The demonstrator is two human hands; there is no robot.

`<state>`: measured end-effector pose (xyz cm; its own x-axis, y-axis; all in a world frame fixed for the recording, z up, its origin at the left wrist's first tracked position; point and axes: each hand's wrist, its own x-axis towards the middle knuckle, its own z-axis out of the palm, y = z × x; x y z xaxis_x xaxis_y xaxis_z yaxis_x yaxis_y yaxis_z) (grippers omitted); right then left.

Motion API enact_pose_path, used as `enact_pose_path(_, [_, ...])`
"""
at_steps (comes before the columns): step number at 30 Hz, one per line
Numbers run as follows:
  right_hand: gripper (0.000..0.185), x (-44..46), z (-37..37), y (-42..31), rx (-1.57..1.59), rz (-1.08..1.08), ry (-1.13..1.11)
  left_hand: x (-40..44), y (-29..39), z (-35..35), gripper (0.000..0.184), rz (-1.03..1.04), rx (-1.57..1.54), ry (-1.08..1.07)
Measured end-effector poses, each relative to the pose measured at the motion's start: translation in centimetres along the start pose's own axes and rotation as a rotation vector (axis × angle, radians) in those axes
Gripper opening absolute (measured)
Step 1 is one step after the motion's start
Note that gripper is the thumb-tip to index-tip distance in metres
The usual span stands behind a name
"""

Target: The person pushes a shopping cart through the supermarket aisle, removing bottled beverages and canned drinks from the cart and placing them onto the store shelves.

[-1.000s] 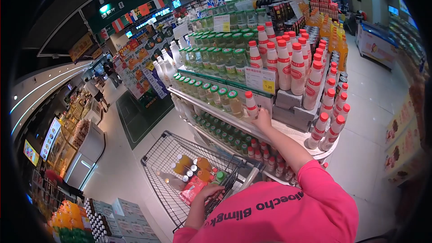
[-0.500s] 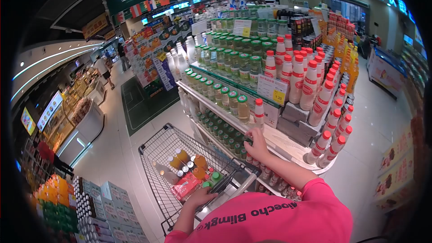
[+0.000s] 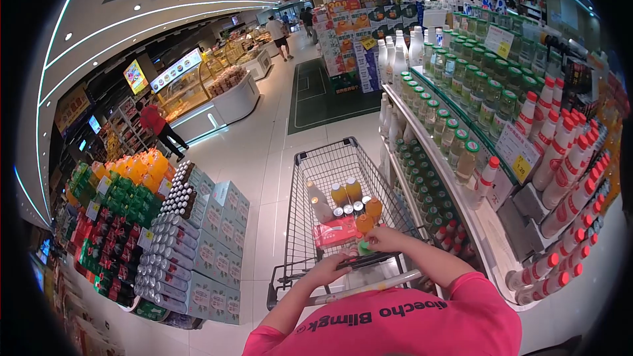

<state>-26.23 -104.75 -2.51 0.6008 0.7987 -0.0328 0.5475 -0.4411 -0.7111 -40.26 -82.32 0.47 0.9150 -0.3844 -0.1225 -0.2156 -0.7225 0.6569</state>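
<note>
– Left hand [image 3: 329, 271] is half open, seemingly empty. Right hand [image 3: 384, 240] bends at the green cap [image 3: 363, 248] in the cart [image 3: 326, 162]; can't tell if it grips.
– A loose hold could let it tip.

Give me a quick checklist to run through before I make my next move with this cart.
1. Right hand at the green-capped bottle in the cart: ok.
2. Firm grip on that bottle: cannot tell; the fingers hide the contact.
3. Left hand gripping the handle bar: not ok; it is just forward of the bar.
4. Red package lying inside the basket: ok.
5. Front red-capped bottle standing on the shelf: ok.
6. Cart wheels pointing straight: cannot tell; they are not clearly visible.
</note>
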Motion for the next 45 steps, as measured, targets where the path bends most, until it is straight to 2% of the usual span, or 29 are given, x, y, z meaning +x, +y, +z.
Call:
enact_pose_path(2, [0.033,-0.7,0.8,0.4,0.067,0.012,-0.027,-0.7,-1.7,-0.4,0.045,-0.118,0.014,0.005])
enact_pose_path(4, [0.034,-1.4,-0.1,-0.2,0.082,-0.05,0.087,-0.9,-3.1,-1.1,0.043,-0.166,0.03,0.076])
enact_pose_path(7, [0.024,-4.5,-4.6,-7.3,0.329,-0.212,0.193,0.2,-5.0,-2.3,0.041,-0.259,0.042,0.069])
enact_pose_path(10, [0.018,-10.0,-9.6,-13.9,0.315,-0.581,0.194,2.3,-7.6,-3.0,0.042,-0.313,0.117,0.03])
enact_pose_path(13, [0.014,-14.7,-12.7,-17.2,0.483,-1.125,0.319,4.7,-10.0,-2.6,0.039,-0.392,0.226,0.021])
enact_pose_path(15, [0.006,-17.1,-14.7,-17.9,0.61,-1.309,0.261,6.5,-10.9,-2.2,0.044,-0.454,0.251,-0.038])
enact_pose_path(18, [0.017,-16.8,-17.7,-19.4,0.694,-1.542,0.238,9.7,-13.2,-1.0,0.054,-0.569,0.228,-0.096])
enact_pose_path(21, [0.024,-17.9,-16.6,-19.6,0.835,-1.498,0.598,12.2,-17.5,1.6,0.064,-0.649,0.187,-0.192])
enact_pose_path(22, [0.013,-18.2,-16.4,-19.6,0.901,-1.472,0.588,13.1,-19.2,2.6,0.067,-0.663,0.171,-0.23])
enact_pose_path(23, [0.009,-18.4,-16.4,-19.6,0.959,-1.447,0.576,14.1,-21.2,3.6,0.072,-0.658,0.119,-0.275])
enact_pose_path(24, [0.019,-18.4,-16.4,-19.5,1.016,-1.42,0.563,15.2,-23.1,4.7,0.075,-0.647,0.139,-0.311])
enact_pose_path(26, [0.015,-17.6,-16.7,-18.6,0.898,-1.365,0.702,16.7,-24.1,6.6,0.07,-0.643,0.154,-0.277])
enact_pose_path(28, [0.014,-16.5,-16.7,-18.4,0.818,-1.313,0.84,17.9,-21.8,6.9,0.076,-0.701,0.195,-0.408])
enact_pose_path(31, [0.026,-14.6,-16.7,-17.8,0.675,-1.243,1.018,18.1,-23.3,9.7,0.07,-0.694,0.3,-0.514])
enact_pose_path(32, [0.025,-14.2,-16.7,-17.5,0.68,-1.224,1.046,18.4,-23.1,10.4,0.065,-0.806,0.303,-0.606])
enact_pose_path(34, [0.023,-13.6,-16.5,-17.0,0.696,-1.182,1.099,18.1,-22.1,10.8,0.061,-0.743,0.233,-0.691])
enact_pose_path(35, [0.023,-13.3,-16.5,-16.7,0.72,-1.148,1.098,17.4,-27.2,13.9,0.06,-0.697,0.234,-0.683])
enact_pose_path(36, [0.022,-13.0,-16.6,-16.4,0.746,-1.115,1.099,17.0,-27.5,14.9,0.058,-0.654,0.234,-0.674])
enact_pose_path(40, [0.023,-11.8,-16.6,-15.1,0.838,-1.125,1.07,16.9,-28.9,16.3,0.056,-0.808,0.126,-0.705])
enact_pose_path(43, [0.024,-11.6,-16.7,-14.9,0.814,-1.071,1.1,16.8,-30.7,16.7,0.051,-0.887,0.137,-0.634])
enact_pose_path(45, [0.025,-11.9,-16.7,-15.0,0.76,-1.057,1.115,16.3,-30.6,16.9,0.049,-0.765,0.223,-0.56])
